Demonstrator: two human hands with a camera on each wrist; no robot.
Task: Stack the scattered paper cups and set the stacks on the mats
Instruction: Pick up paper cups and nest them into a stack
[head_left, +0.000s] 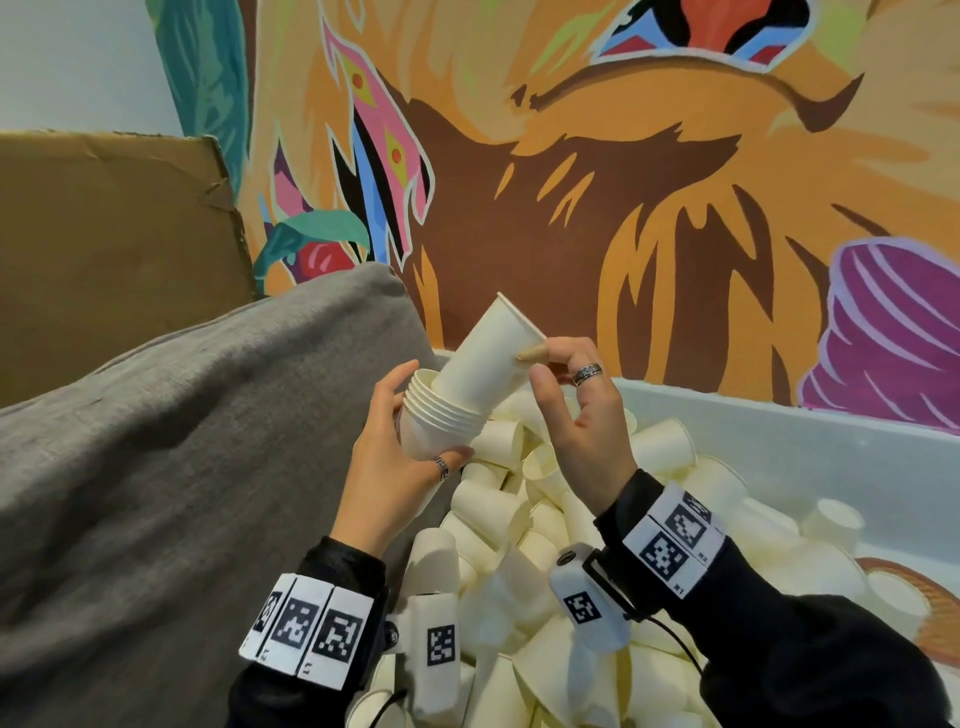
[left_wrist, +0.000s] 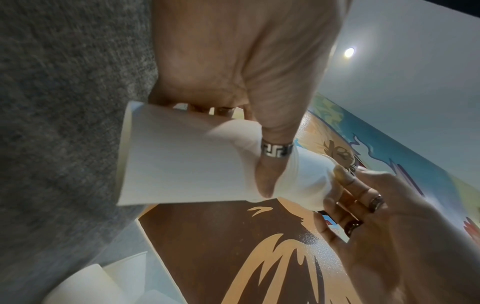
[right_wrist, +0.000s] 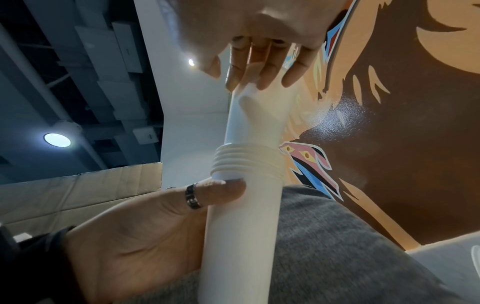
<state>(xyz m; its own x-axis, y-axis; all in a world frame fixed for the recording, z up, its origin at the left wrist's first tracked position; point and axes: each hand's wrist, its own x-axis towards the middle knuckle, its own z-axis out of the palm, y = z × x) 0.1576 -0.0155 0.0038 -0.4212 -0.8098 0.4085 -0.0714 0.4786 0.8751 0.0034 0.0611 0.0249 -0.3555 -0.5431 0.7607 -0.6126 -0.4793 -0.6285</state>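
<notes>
My left hand (head_left: 434, 413) grips a tilted stack of white paper cups (head_left: 441, 423) round its side, several rims showing at its mouth. My right hand (head_left: 535, 364) pinches the rim of a single paper cup (head_left: 488, 353), whose base sits partly inside the stack's mouth. In the left wrist view the stack (left_wrist: 187, 160) lies under my ringed thumb, with the single cup (left_wrist: 306, 176) blurred beyond it. In the right wrist view the single cup (right_wrist: 257, 119) stands in the stack (right_wrist: 241, 226). Many loose cups (head_left: 498, 509) lie heaped below my hands.
The loose cups fill a white bin (head_left: 779, 415) against a painted mural wall (head_left: 571, 182). A grey cushion (head_left: 182, 467) rises at the left, a cardboard box (head_left: 104, 234) behind it. A brown woven mat (head_left: 919, 592) shows at the right, partly under cups.
</notes>
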